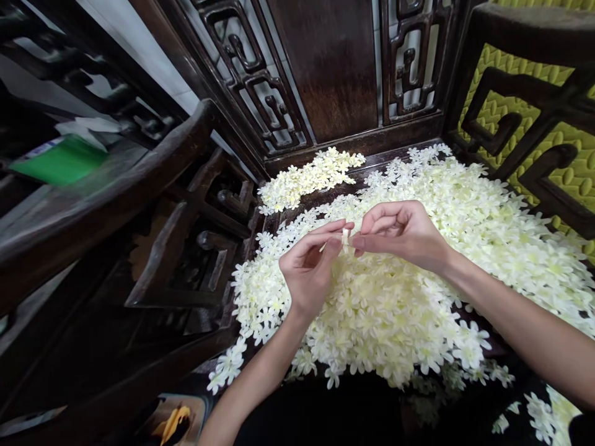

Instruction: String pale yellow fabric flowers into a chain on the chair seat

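Between my two hands, just above a heap of loose flowers, is a small pale white flower [345, 238]. The fingertips of my left hand [312, 260] pinch it from the left. From the right, the thumb and index finger of my right hand [402, 235] close on its other side, touching it. Its petals are mostly hidden by my fingers. Below lies the large pile of white and pale yellow flowers [381, 310], which look like artificial blossoms, spread over a dark wooden seat.
A smaller cluster of yellower flowers [311, 179] lies by the carved wooden backrest [330, 68]. A dark wooden armrest [139, 167] rises at the left. Yellow quilted fabric [530, 93] shows behind the right lattice. A green item [62, 160] lies at far left.
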